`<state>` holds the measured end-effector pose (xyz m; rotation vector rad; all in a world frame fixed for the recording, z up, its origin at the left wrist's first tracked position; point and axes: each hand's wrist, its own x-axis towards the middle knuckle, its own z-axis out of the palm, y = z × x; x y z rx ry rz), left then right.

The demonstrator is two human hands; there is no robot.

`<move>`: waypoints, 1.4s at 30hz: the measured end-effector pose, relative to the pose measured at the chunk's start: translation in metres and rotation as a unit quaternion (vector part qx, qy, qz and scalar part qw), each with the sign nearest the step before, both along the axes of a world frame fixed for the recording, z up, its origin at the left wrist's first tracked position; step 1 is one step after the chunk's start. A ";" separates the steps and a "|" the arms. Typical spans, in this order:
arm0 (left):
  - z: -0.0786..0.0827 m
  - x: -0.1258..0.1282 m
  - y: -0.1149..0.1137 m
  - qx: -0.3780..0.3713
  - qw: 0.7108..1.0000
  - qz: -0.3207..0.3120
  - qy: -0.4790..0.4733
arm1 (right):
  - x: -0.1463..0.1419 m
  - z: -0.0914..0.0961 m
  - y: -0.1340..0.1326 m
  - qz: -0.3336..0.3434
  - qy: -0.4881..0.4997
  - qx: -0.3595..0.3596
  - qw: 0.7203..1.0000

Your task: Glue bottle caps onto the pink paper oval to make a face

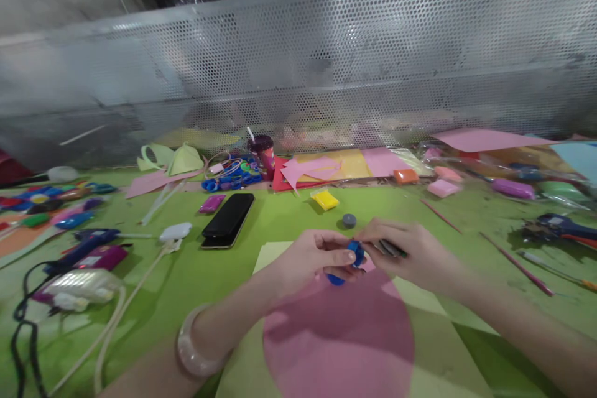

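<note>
My left hand [324,255] is closed, pinching a small shiny blue piece [357,252] between thumb and fingers. More blue [334,279] shows under its fingers; whether it is the same piece, I cannot tell. My right hand [405,249] is closed too, its fingertips against the top of the blue piece. A thin dark object [392,249] sticks out of the right hand; its kind is unclear. Both hands are above a pink paper circle [340,336] lying on a pale yellow sheet [438,342]. Just beyond them sits a small grey disc [349,220].
A black phone [228,219], a yellow packet [325,199] and a dark cup with a straw [262,155] stand beyond the hands. Glue gun [84,245] and cables [116,317] lie left, pliers-like tool [564,227] right. A perforated metal screen [298,68] closes the back.
</note>
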<state>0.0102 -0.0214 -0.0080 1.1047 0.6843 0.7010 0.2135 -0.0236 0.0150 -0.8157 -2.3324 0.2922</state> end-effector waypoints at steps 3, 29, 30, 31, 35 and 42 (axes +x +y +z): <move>-0.001 0.001 -0.001 -0.002 1.000 -0.010 -0.012 | 0.001 -0.001 -0.001 0.003 -0.022 0.022 1.000; -0.003 0.009 -0.004 -0.020 0.999 0.001 -0.036 | -0.016 0.008 -0.018 -0.074 0.140 -0.132 0.978; -0.003 0.009 -0.004 -0.020 0.999 0.003 -0.040 | -0.017 0.007 -0.018 -0.078 0.152 -0.153 0.973; -0.003 0.009 -0.004 -0.019 0.999 0.005 -0.043 | -0.017 0.007 -0.018 -0.080 0.162 -0.173 0.968; -0.005 0.009 -0.002 0.003 0.999 0.000 -0.053 | -0.020 0.008 -0.019 -0.091 0.184 -0.225 0.953; -0.001 0.001 -0.001 0.087 0.996 0.000 0.007 | -0.005 0.015 0.005 -0.246 0.156 -0.191 0.938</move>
